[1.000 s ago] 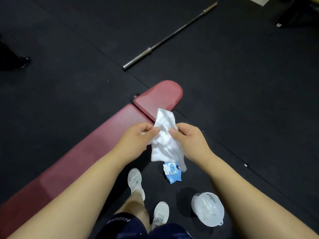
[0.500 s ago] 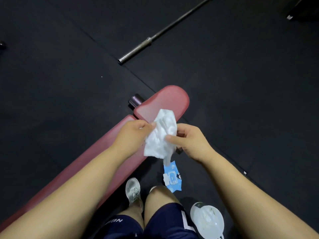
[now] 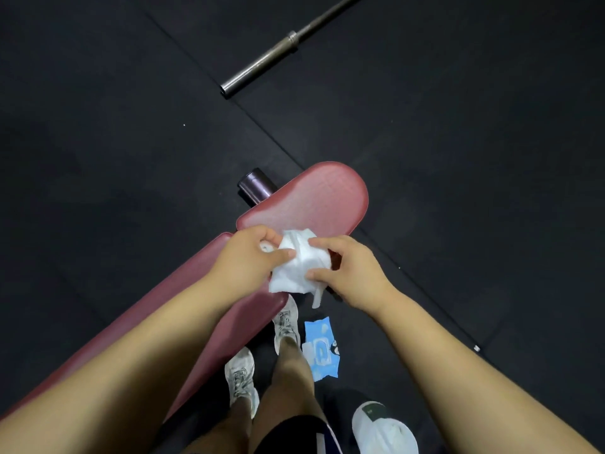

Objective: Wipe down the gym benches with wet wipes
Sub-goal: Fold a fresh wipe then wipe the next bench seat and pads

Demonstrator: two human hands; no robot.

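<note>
While poised over bench [image 3: 314,194], left hand [image 3: 244,257], right hand [image 3: 353,270] pinch wipe [image 3: 301,267]

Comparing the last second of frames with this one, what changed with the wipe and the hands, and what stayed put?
The wet wipe, hanging open a second ago, is now gathered into a compact wad between the left hand and the right hand. Both still grip it above the red bench. The blue wipes pack, white container and barbell lie on the floor as before.
</note>
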